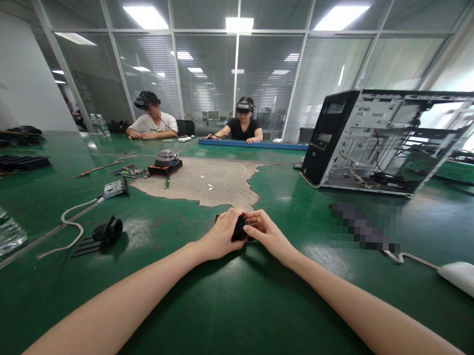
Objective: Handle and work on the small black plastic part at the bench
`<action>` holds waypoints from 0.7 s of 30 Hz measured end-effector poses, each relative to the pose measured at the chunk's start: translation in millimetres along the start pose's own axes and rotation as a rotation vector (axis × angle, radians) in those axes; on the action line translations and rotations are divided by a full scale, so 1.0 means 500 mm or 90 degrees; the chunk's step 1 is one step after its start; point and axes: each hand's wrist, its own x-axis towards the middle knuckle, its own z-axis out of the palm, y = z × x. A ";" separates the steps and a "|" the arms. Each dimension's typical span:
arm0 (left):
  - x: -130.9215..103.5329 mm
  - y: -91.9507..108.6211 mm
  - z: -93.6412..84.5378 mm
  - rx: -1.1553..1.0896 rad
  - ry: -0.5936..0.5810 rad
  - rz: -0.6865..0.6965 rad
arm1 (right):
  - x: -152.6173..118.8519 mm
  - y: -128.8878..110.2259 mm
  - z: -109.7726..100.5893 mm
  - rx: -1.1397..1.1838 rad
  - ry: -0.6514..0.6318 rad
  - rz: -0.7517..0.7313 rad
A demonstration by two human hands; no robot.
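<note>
Gripping 1 small black part (pixel 240 228) between them, the left hand (pixel 221 235) and right hand (pixel 266 233) close their fingers around it above the green table (pixel 230 304).

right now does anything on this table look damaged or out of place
Yes. The green table surface has a large worn patch beyond the hands, where the coating is gone and bare tan shows. The computer case stands with its side open, cables exposed. Both the left hand and right hand grip a small black part.

1 head-worn view looks forward and down across the table (pixel 230 315).
</note>
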 end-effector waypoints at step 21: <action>-0.001 0.000 0.005 -0.002 0.010 -0.004 | 0.001 -0.001 -0.004 -0.017 0.002 0.015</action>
